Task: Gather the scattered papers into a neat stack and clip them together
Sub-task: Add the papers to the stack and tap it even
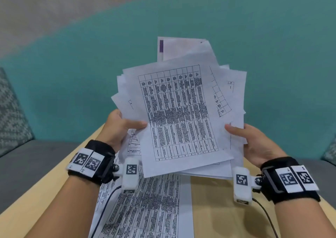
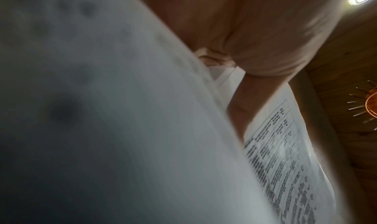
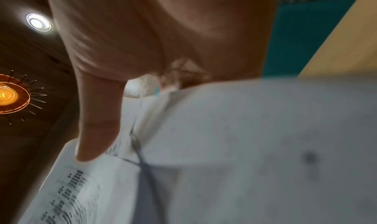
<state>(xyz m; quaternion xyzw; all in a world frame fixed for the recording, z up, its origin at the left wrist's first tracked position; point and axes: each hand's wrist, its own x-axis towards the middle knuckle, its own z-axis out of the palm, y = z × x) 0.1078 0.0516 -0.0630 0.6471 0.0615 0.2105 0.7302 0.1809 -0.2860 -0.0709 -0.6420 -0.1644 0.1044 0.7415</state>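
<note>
A loose, fanned bundle of printed papers (image 1: 180,114) is held up above the wooden table (image 1: 209,201). Its top sheet carries a dense table of text, and the edges of the sheets stick out unevenly. My left hand (image 1: 120,127) grips the bundle's left edge, thumb on the front. My right hand (image 1: 254,141) grips the right edge the same way. The left wrist view has the thumb (image 2: 250,98) pressed on the papers (image 2: 285,147). In the right wrist view the thumb (image 3: 96,122) lies on the papers (image 3: 244,147). No clip is in view.
Another printed sheet (image 1: 151,205) lies flat on the table below the bundle, with one more sheet edge (image 1: 134,143) under my left hand. A grey seat (image 1: 36,161) and a teal wall (image 1: 72,74) lie beyond the table. Cables trail from both wrist cameras.
</note>
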